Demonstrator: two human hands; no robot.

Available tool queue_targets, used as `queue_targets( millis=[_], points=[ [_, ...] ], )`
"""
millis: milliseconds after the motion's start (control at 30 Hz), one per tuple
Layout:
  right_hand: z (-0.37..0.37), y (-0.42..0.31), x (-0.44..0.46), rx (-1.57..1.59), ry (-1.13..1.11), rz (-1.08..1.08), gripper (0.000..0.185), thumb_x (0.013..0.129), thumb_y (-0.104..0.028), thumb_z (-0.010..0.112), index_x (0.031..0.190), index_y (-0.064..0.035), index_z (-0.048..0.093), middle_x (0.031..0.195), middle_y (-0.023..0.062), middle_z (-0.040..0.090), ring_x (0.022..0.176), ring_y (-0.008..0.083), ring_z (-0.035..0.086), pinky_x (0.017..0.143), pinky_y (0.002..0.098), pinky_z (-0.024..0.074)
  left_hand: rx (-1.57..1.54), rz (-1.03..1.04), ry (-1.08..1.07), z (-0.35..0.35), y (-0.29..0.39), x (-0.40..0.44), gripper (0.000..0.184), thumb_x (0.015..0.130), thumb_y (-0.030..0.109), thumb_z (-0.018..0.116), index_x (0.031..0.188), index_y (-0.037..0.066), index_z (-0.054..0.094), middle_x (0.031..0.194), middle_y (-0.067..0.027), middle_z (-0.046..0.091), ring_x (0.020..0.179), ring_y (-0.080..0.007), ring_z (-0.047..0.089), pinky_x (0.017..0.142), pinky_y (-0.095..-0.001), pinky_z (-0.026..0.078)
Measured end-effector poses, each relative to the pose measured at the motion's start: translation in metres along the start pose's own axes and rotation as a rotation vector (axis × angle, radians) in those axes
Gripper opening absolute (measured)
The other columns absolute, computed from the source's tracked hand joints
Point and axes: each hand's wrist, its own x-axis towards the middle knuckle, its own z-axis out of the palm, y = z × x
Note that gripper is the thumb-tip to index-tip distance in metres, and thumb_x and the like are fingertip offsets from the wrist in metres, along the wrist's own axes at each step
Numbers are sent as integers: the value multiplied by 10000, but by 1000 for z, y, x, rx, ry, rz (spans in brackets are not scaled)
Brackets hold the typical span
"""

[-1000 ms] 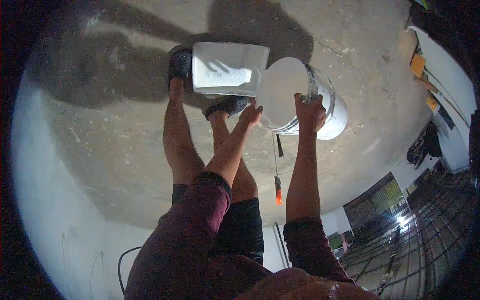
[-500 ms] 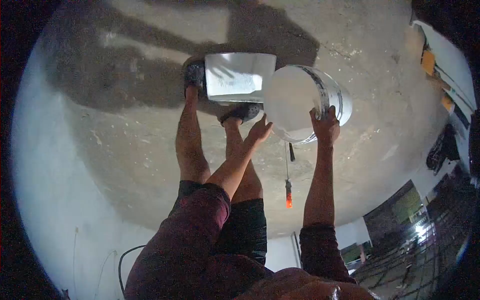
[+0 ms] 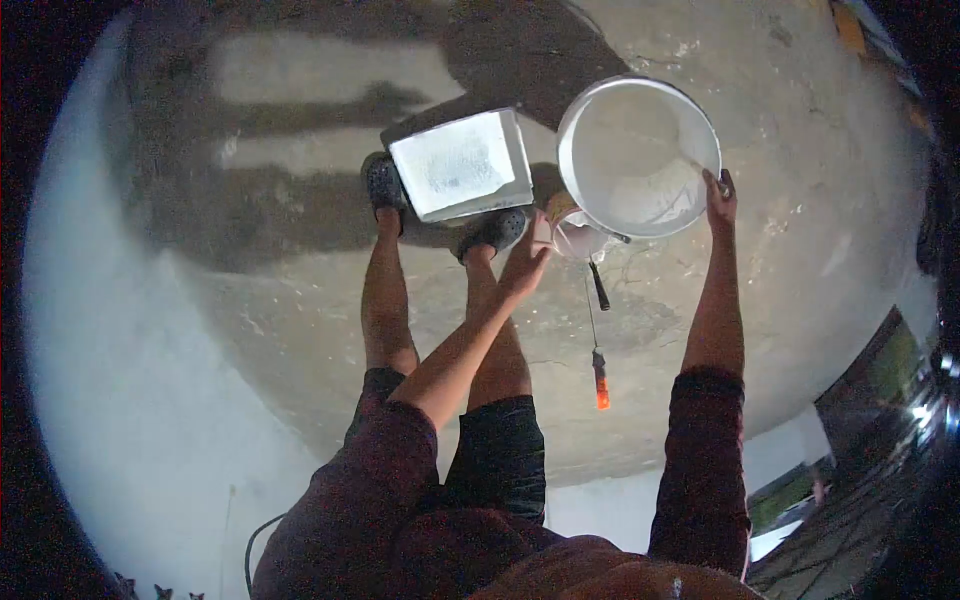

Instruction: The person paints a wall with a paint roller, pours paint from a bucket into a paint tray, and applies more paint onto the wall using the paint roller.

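Note:
My right hand (image 3: 721, 198) grips the right rim of a large white bucket (image 3: 567, 150), its fingers wrapped over the edge. The bucket's round mouth faces me, and its inside is pale. My left hand (image 3: 525, 262) is closed on a small pale pinkish container (image 3: 580, 240) at the bucket's lower left; part of the container is hidden behind the bucket. Left of the bucket, a rectangular white tub (image 3: 522, 165) lies between my feet, with whitish, wet-looking material (image 3: 455, 160) in it.
Below the bucket, a tool with a black handle (image 3: 600, 287) and another with an orange handle (image 3: 601, 385) lie on the stained concrete floor (image 3: 330, 300). My dark clogs (image 3: 383, 183) are beside the tub. A white wall (image 3: 110, 400) rises at the left.
The bucket has swung from tilted on its side to mouth-up and moved right with my right hand. A small pale container now shows at my left hand. The tub appears turned.

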Motion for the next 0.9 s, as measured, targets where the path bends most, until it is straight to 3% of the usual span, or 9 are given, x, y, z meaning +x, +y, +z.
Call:
queue_targets(
  millis=[67,167,233,333,400,467,567,633,900],
  points=[
    [-19,45,22,-74,91,54,358,870,-216,683,1118,21,578,972,61,637,916,155,571,777,264,471,161,-65,-72,-18,-6,-8,781,875,141,539,1498,85,71,1406,-240,402,1094,-318,593,954,-372,440],
    [-51,127,26,-243,-12,-430,494,877,-285,669,1263,-14,518,1055,76,637,953,171,590,776,264,470,96,-92,-85,-32,-48,-28,786,881,174,535,1494,57,57,1424,-214,390,1086,-316,597,953,-376,436],
    [-45,72,-1,-134,40,387,697,818,-586,607,1250,-45,528,1116,111,610,978,226,586,835,358,477,-23,-47,-2,-37,-57,-44,784,887,231,515,1490,34,55,1449,-191,366,1097,-320,591,960,-378,428],
    [-53,110,-35,88,-27,248,896,758,-723,558,1361,-71,445,1219,135,553,1072,263,536,894,456,442,70,-202,-140,-51,-52,-57,752,916,289,465,1491,31,55,1461,-200,347,1111,-329,582,971,-378,417],
    [-57,67,-70,126,-56,650,1033,742,-792,489,1456,-73,287,1433,186,357,1299,326,372,1037,495,319,126,-184,-169,-51,-38,-57,770,931,360,471,1488,22,60,1460,-217,340,1106,-325,586,970,-377,414],
    [-64,78,-104,502,-20,546,1118,751,-852,323,1491,-40,112,1505,267,181,1363,418,255,1118,499,203,56,-279,-151,-48,14,-60,787,944,432,466,1485,13,77,1466,-216,328,1129,-318,571,963,-371,419],
    [-72,35,-165,1414,415,185,1161,732,-851,371,1484,-14,85,1511,277,132,1395,414,178,1141,515,145,300,-55,-220,-60,-14,-46,678,987,466,365,1491,68,147,1465,-176,345,1158,-265,539,915,-323,442],
    [-66,-25,-200,1791,267,-138,1156,727,-839,405,1486,-28,87,1514,285,85,1404,422,132,1148,520,137,142,-211,-237,-42,29,-35,642,995,449,356,1491,86,170,1462,-162,356,1135,-255,548,898,-318,451],
    [-44,-102,-264,1891,106,-94,1107,742,-820,419,1478,-37,154,1496,266,187,1363,418,253,1128,511,211,147,-118,-308,-7,118,-29,587,1004,445,308,1476,103,243,1461,-92,379,1055,-191,596,863,-318,454]
  ],
)
